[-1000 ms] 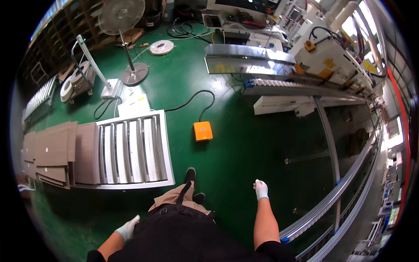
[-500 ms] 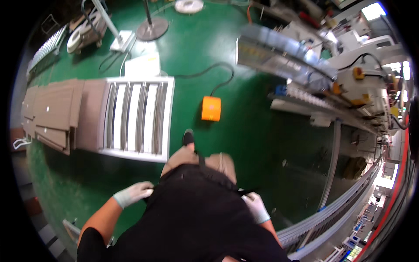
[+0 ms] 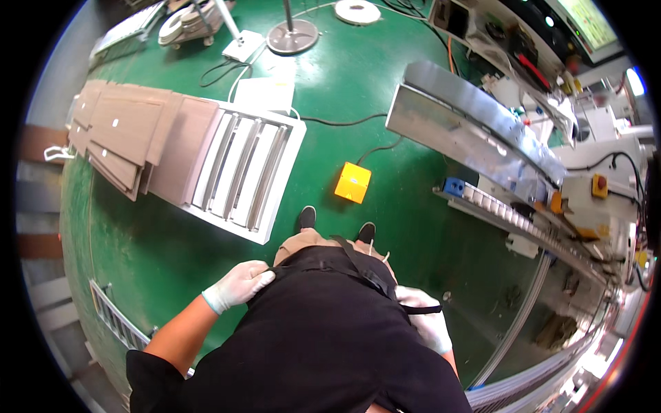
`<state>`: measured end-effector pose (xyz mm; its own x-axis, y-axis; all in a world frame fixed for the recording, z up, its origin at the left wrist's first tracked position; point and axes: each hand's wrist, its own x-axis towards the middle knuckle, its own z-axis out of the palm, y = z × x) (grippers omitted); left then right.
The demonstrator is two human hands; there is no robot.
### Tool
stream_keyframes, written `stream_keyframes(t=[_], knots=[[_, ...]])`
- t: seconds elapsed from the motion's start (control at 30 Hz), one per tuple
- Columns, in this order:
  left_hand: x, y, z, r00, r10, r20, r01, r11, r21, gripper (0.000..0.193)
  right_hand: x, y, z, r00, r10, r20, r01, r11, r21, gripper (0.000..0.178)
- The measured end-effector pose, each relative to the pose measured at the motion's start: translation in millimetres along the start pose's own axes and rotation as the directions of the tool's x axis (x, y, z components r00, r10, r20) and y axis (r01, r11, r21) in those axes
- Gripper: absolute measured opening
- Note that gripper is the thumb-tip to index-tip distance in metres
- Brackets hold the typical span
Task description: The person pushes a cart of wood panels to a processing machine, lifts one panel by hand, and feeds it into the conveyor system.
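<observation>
Both my hands wear white gloves and are at my waist, one on each side of my black shirt (image 3: 323, 323). A black strap (image 3: 423, 310) with a dark buckle (image 3: 376, 281) runs across my front over beige shorts. My left hand (image 3: 239, 285) is closed at the strap's left side, fingers curled and thumb pressed in. On the other side my right hand (image 3: 425, 322) is closed around the strap, whose loose end sticks out past the glove. The fingertips of the right hand are partly hidden.
A yellow pedal box (image 3: 352, 183) with a cable lies on the green floor (image 3: 330, 144) ahead of my shoes. To the left, brown cardboard sheets (image 3: 131, 120) lie on a white roller stand (image 3: 284, 179). Metal machinery (image 3: 475, 131) stands at the right.
My view has turned, so the stand and pedal box appear farther right. Both hands stay at the waist strap. My right shoe has come into view beside the left one.
</observation>
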<state>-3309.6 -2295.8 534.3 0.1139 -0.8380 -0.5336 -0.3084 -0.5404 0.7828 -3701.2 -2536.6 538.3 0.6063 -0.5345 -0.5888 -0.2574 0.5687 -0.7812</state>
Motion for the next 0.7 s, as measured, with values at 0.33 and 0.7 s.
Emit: stream_keyframes(t=[0.33, 0.7], knots=[[-4.5, 76.3, -2.4, 0.988, 0.033, 0.152, -0.011, 0.990, -0.142, 0.045, 19.5, -73.9, -38.1, 0.987, 0.029, 0.157, 0.018, 0.958, -0.287, 0.022], [-96.7, -39.5, 54.4, 0.920, -0.248, 0.304, 0.390, 0.655, -0.648, 0.050, 105.3, -185.6, 62.0, 0.679, -0.223, 0.699, 0.546, 0.789, -0.280, 0.050]])
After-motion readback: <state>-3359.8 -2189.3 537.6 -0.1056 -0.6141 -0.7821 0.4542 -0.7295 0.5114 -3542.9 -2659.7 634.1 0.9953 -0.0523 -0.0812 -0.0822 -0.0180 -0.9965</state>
